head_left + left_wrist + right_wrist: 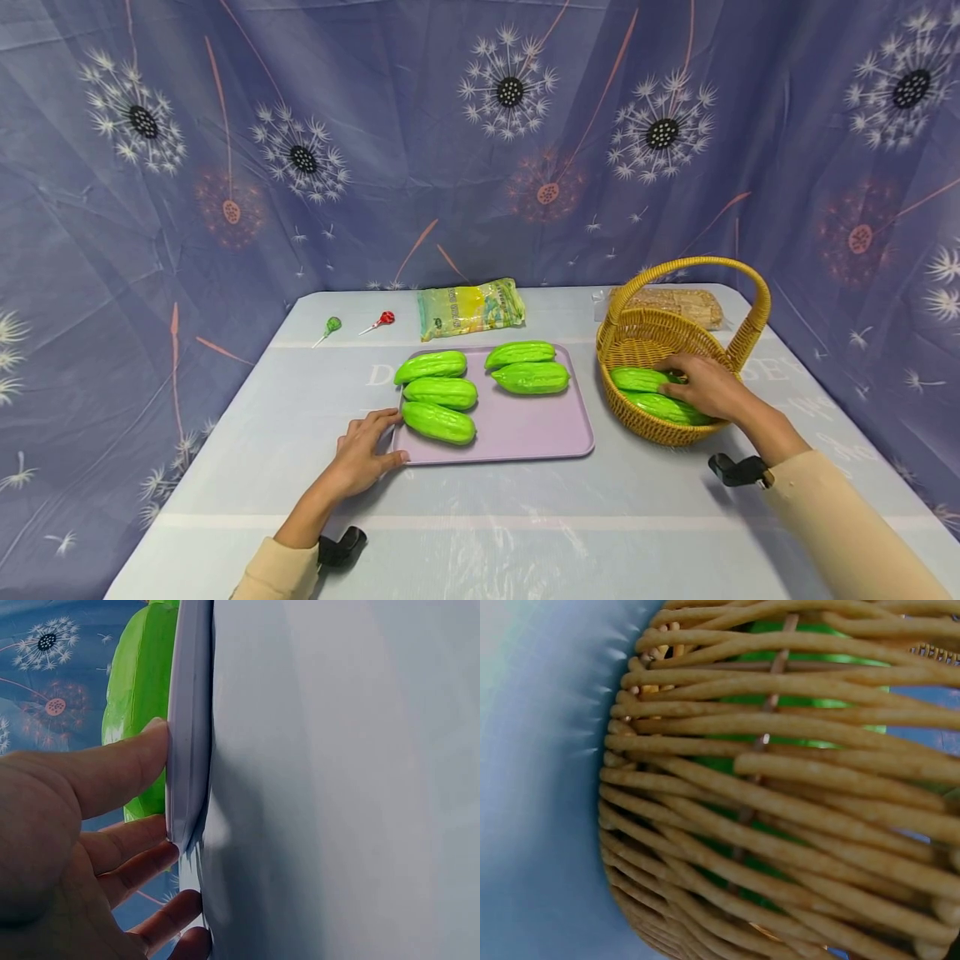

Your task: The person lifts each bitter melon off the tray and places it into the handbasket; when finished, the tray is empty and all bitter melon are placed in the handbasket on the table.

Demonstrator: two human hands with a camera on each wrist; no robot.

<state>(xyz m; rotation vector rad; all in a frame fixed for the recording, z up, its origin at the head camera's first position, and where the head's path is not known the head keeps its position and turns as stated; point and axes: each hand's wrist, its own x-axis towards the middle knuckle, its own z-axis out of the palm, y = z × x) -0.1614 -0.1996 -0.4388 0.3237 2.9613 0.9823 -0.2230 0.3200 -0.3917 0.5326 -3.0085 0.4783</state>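
Observation:
A wicker basket (651,429) with a tall handle stands on the right, holding green ridged bitter melons (660,407). Inside it my right hand (705,386) has thumb and fingers around the right end of the upper bitter melon (636,379). In the right wrist view, the basket's woven wall (780,780) hides that hand. At the left, my left hand (363,454) touches the lilac tray (525,425) near its front left corner, thumb (127,769) and fingers extended against the rim. Several more bitter melons (438,422) lie on the tray in two groups.
Behind the tray lies a yellow-green packet (472,309). Two lollipops, one green (333,324) and one red (386,317), are at the back left. A tan packaged item (686,306) lies behind the basket. A blue dandelion-print curtain (420,167) borders the table.

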